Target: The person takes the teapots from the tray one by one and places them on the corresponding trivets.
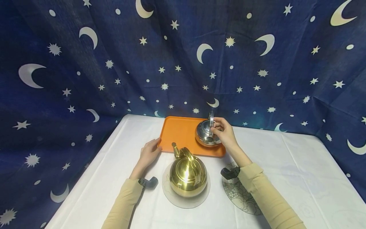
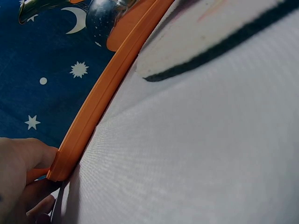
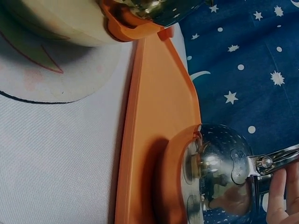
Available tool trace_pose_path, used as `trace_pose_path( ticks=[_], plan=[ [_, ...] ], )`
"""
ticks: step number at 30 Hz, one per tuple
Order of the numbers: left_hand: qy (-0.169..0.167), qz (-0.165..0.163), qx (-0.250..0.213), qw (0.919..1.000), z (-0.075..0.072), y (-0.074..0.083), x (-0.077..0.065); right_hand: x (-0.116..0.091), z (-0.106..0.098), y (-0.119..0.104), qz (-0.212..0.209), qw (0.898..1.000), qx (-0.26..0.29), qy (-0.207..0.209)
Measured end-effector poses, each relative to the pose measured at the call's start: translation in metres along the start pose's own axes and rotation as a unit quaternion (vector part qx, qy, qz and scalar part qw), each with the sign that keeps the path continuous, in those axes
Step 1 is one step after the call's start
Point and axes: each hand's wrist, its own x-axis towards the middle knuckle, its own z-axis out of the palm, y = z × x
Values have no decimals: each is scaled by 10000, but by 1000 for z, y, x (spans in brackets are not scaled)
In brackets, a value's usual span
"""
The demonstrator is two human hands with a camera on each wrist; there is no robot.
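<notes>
A silver kettle (image 1: 205, 133) is at the right end of an orange tray (image 1: 178, 133); whether its base touches the tray I cannot tell. My right hand (image 1: 226, 131) holds its raised handle (image 3: 275, 161) between thumb and fingers. At the tray's left edge, my left hand (image 1: 150, 152) grips the rim near the front corner. The left wrist view has the thumb above and fingers (image 2: 42, 205) lower down by the tray's end. Nearer to me, between both forearms, a gold kettle (image 1: 187, 178) stands on a round mat (image 1: 186, 203), its spout pointing away.
Under my right forearm lies a second round mat (image 1: 243, 197) with a grey flower pattern. A white cloth (image 1: 286, 171) covers the table. Behind the tray hangs a dark blue curtain (image 1: 183, 63) with moons and stars. Each wrist wears a dark camera band (image 1: 149, 182).
</notes>
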Motion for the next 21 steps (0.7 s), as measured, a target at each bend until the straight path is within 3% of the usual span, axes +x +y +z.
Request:
trace_pose_path(
  ticks=[21],
  plan=[
    [20, -77, 16, 10000, 0, 2, -1, -2, 0, 4, 127, 9998, 25, 181]
  ],
)
